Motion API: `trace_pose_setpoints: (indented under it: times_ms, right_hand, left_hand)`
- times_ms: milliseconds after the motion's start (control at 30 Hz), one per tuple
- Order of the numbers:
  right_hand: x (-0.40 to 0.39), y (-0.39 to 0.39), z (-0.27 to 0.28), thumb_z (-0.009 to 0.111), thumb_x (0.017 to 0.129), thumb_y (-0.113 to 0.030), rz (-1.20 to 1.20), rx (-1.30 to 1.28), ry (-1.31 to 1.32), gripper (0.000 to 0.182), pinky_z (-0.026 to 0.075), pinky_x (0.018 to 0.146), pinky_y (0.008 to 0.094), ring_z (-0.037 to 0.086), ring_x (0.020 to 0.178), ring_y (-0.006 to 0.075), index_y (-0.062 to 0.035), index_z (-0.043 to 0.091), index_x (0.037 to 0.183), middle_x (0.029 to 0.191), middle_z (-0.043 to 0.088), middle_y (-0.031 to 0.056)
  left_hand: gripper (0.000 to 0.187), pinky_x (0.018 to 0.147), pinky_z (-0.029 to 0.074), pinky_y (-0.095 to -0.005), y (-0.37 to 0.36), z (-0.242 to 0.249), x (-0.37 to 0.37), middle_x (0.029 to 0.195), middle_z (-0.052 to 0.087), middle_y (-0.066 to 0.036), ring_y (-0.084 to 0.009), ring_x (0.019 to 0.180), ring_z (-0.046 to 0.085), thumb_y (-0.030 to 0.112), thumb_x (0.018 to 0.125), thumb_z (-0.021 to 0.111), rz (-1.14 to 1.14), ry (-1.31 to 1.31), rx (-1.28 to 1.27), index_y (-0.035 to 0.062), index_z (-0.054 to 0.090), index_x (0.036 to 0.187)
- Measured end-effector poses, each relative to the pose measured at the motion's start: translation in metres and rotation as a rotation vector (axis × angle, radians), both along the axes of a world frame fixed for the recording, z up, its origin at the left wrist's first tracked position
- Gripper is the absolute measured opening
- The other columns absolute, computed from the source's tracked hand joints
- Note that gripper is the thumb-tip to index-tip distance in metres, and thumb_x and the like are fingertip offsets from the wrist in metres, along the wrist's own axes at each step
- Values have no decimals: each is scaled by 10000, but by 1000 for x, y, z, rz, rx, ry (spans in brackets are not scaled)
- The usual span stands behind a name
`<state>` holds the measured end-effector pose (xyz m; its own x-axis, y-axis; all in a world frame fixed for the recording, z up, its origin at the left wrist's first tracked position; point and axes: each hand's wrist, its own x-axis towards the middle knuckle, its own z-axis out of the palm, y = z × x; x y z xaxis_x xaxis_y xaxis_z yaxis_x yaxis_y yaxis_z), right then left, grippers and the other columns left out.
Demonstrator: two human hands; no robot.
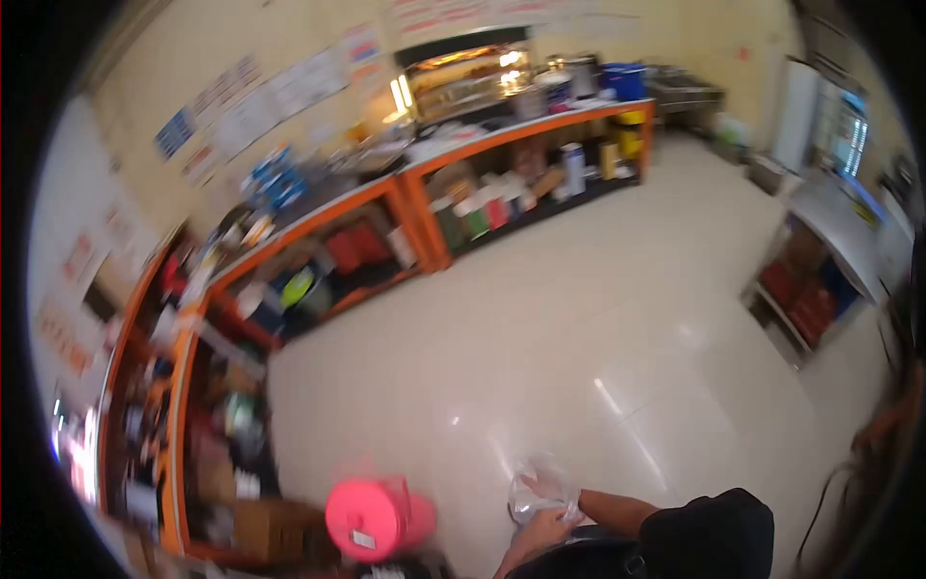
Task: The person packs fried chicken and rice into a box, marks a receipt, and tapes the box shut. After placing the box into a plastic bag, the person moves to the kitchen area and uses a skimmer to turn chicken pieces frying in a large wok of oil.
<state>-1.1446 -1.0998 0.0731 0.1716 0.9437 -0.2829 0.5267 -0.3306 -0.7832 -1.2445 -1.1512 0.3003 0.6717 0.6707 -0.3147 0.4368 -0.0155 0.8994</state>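
A clear plastic bag [526, 497] is at the lower middle, in front of the body. My right hand [545, 485] is inside or behind the clear plastic, its fingers seeming spread. My left hand [550, 526] is closed at the bag's near edge, close to the other wrist. A dark sleeve [709, 536] covers the upper part of the right arm. What the bag holds, if anything, cannot be made out.
A pink lidded bin [365, 519] stands left of the hands, near a cardboard box [280, 531]. Orange-framed shelves [424, 217] run along the wall. A metal table [834, 227] stands at the right on the pale tiled floor [579, 318].
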Motion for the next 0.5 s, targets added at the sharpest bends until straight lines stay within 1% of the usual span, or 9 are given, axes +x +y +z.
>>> trace_pose_setpoints:
  times_ms: [33, 67, 133, 167, 200, 233, 267, 333, 500]
  right_hand:
    - [19, 43, -8, 582, 852, -467, -53, 188, 119, 718, 441, 927, 402, 520, 1152, 322, -123, 320, 1425, 1316, 478, 233]
    - [45, 58, 14, 523, 863, -493, -54, 92, -34, 716, 360, 964, 458, 435, 1212, 335, -111, 307, 1429, 1365, 415, 214]
    - [89, 57, 75, 405, 887, -545, 274, -244, -544, 726, 199, 1038, 571, 266, 1333, 361, -87, 280, 1437, 1462, 288, 176]
    - [102, 50, 97, 346, 899, -571, 291, -378, -606, 739, 118, 1076, 627, 181, 1393, 374, -75, 267, 1441, 1511, 225, 157]
    - [113, 51, 84, 447, 856, -575, -87, -505, -497, 740, 171, 1053, 630, 277, 1338, 402, -91, 350, 1407, 1432, 343, 186]
    - [123, 51, 69, 547, 812, -580, -503, -539, -385, 741, 224, 1031, 633, 372, 1283, 431, -107, 434, 1372, 1353, 461, 214]
    - [136, 47, 79, 534, 819, -574, -524, -661, -265, 701, 239, 1022, 634, 390, 1271, 423, -111, 472, 1341, 1345, 472, 209]
    - [152, 49, 112, 507, 832, -563, -505, -812, -9, 633, 267, 1006, 636, 427, 1247, 408, -117, 550, 1279, 1329, 493, 198]
    - [187, 49, 58, 501, 837, -555, -559, -790, 144, 601, 322, 966, 622, 476, 1197, 386, -105, 582, 1227, 1272, 535, 192]
  left_hand:
    - [370, 701, 464, -354, 28, 17, 7, 763, 631, -135, -184, 723, 575, 356, 871, 613, -129, -91, 45, 0, 653, 962]
    - [377, 686, 469, -366, 55, 39, 8, 717, 633, -117, -201, 680, 575, 377, 869, 617, -189, -25, -84, 8, 664, 925]
    - [346, 615, 462, -339, 114, 4, 1, 674, 643, -81, -169, 616, 558, 349, 853, 656, -282, 40, -45, 5, 688, 873]
    - [272, 521, 423, -292, 145, 60, 15, 612, 624, -28, -108, 539, 514, 272, 828, 702, -326, 188, 56, 1, 701, 807]
    - [217, 469, 374, -255, 168, 13, 16, 574, 586, 12, -58, 507, 472, 206, 808, 727, -136, -160, -167, -3, 691, 762]
    - [212, 469, 374, -254, 191, 24, 32, 575, 589, 13, -56, 508, 474, 205, 810, 725, -179, -125, -236, 0, 691, 765]
    - [207, 469, 373, -253, 223, 32, 51, 575, 592, 14, -54, 510, 475, 203, 812, 723, -181, -87, -285, 3, 691, 768]
    - [205, 503, 397, -245, 241, 12, 91, 626, 622, -6, -56, 550, 507, 196, 810, 721, -393, 1, -246, -6, 691, 795]
    - [194, 623, 483, -281, 250, 38, 190, 760, 685, -61, -106, 677, 610, 183, 788, 723, -864, 17, -223, 7, 695, 864]
